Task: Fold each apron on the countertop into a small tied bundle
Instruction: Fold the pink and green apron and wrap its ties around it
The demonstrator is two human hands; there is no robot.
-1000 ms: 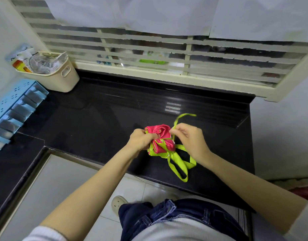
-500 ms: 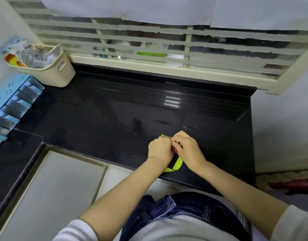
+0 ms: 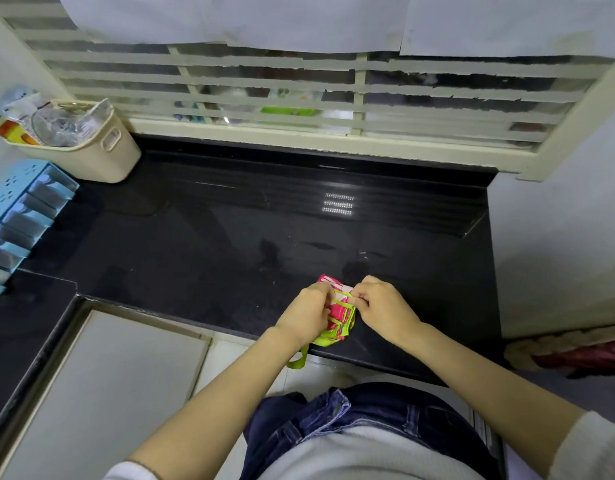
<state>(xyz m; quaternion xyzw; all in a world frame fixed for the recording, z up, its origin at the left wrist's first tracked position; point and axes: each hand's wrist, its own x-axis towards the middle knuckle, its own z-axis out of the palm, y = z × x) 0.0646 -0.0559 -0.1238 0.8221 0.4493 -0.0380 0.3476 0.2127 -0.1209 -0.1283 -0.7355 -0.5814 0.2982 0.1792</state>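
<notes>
Pink apron bundle (image 3: 339, 311), at near edge of bench (image 3: 212, 254): grip of left hand (image 3: 308, 315) clasps it, grip of right hand (image 3: 382, 306) pinches green tie (image 3: 341, 299); risk: tie slackens, folds spring open, dangling tail (image 3: 297, 360) drags it off.

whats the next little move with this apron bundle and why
Probably draw the green strap taut with the right hand, which pinches it, while the left hand grips the apron bundle: a loose loop hangs off the countertop edge, so the tie looks unfinished.
</notes>
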